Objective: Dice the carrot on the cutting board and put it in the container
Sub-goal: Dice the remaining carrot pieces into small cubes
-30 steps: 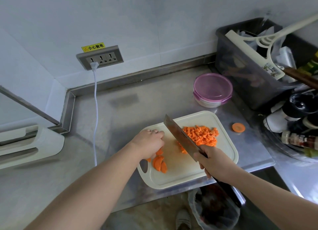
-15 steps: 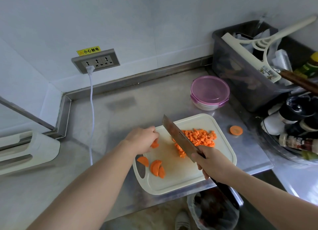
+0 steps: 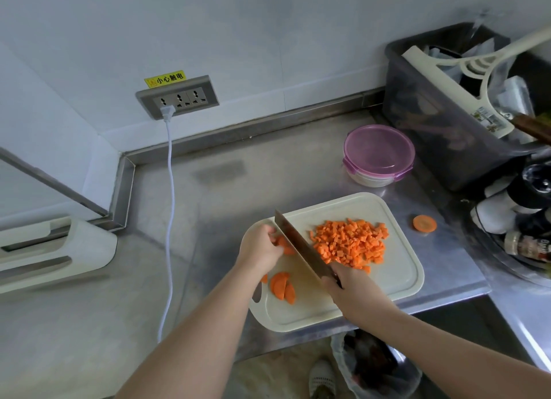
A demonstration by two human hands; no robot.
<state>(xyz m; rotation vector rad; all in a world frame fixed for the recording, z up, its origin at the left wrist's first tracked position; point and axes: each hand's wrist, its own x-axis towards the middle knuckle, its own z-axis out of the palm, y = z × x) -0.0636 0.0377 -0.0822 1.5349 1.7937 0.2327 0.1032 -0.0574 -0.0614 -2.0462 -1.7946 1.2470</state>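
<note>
A cream cutting board [image 3: 402, 273] lies on the steel counter. A heap of diced carrot [image 3: 350, 243] covers its right half. My left hand [image 3: 259, 248] holds some carrot slices [image 3: 284, 245] at the board's left edge, fingers curled on them. My right hand [image 3: 350, 288] grips the handle of a cleaver [image 3: 301, 245], whose blade stands right beside those slices. A few more half-round slices [image 3: 281, 286] lie near the board's handle hole. A round container with a purple lid [image 3: 378, 154] sits behind the board, lid on.
One carrot round [image 3: 425, 223] lies on the counter to the right of the board. A dark bin [image 3: 441, 124] with a squeegee and a bowl of spice bottles [image 3: 524, 246] crowd the right. A white cable [image 3: 170, 207] hangs from the wall socket at left. A bagged waste bin [image 3: 375, 366] stands below the counter edge.
My left hand moved some carrot slices toward the board's far left edge, leaving a few near the handle hole. The cleaver followed and now stands against the held slices.
</note>
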